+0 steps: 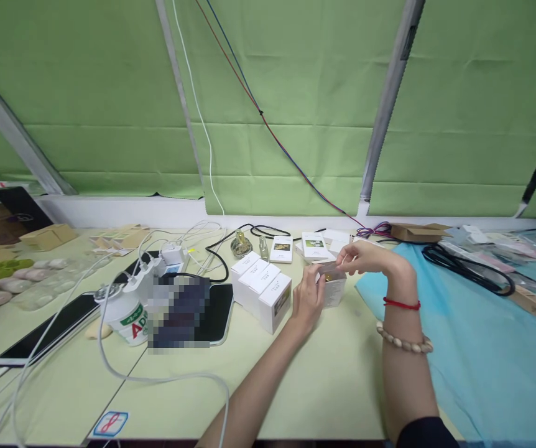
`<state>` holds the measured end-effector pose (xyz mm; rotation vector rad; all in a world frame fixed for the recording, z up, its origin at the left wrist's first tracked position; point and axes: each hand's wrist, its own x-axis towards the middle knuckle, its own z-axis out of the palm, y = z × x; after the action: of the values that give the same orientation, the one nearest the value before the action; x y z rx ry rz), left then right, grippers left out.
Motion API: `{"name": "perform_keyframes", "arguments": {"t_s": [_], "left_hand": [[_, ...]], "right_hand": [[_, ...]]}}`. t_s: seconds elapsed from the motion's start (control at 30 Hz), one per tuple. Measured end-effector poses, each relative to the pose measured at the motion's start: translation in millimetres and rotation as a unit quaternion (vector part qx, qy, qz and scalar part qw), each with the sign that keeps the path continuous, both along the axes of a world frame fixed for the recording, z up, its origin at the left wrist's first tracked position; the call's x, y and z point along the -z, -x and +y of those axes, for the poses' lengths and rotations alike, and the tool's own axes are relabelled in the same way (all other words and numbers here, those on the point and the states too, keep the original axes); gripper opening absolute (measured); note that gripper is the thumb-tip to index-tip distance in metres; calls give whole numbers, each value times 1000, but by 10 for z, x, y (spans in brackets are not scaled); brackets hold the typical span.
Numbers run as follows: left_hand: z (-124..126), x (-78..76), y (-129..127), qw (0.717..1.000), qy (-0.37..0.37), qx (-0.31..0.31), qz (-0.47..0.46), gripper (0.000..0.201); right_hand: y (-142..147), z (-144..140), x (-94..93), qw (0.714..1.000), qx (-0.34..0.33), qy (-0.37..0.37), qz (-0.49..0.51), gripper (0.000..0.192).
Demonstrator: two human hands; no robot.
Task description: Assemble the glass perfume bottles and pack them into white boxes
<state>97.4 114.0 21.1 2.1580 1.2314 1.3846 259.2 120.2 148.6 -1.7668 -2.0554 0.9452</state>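
Left hand is bracing the small white box on the table | right hand is pinching its top flap | advice: steadying the base, folding squarely beside the boxed row.

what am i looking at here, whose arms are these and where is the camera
There is one picture, taken by a camera worn on a person's head, looking forward and down, so the arms are that person's own. No machine is involved. The left hand and the right hand together hold a small white box above a pale green table; the right fingers are at its top flap. Beside it stands a row of white boxes. Also there: a blue cloth, white cables, a white bottle and a dark tablet.
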Motion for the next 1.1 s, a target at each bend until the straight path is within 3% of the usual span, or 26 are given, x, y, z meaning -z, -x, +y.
{"name": "perform_keyframes", "arguments": {"t_s": [0.1, 0.27, 0.4, 0.67, 1.1], "left_hand": [[-4, -18, 3, 1000, -5, -5, -2, 27], [12, -3, -5, 1000, -14, -6, 1, 26], [17, 11, -16, 1000, -19, -9, 1, 25], [26, 56, -24, 999, -50, 13, -8, 23], [19, 4, -10, 1000, 6, 2, 2, 23]], "right_hand": [[23, 34, 36, 996, 47, 70, 17, 31], [53, 63, 76, 987, 97, 125, 16, 40], [-10, 41, 74, 985, 83, 141, 58, 35], [-138, 31, 58, 985, 80, 146, 40, 51], [-32, 32, 40, 984, 47, 168, 31, 62]]}}
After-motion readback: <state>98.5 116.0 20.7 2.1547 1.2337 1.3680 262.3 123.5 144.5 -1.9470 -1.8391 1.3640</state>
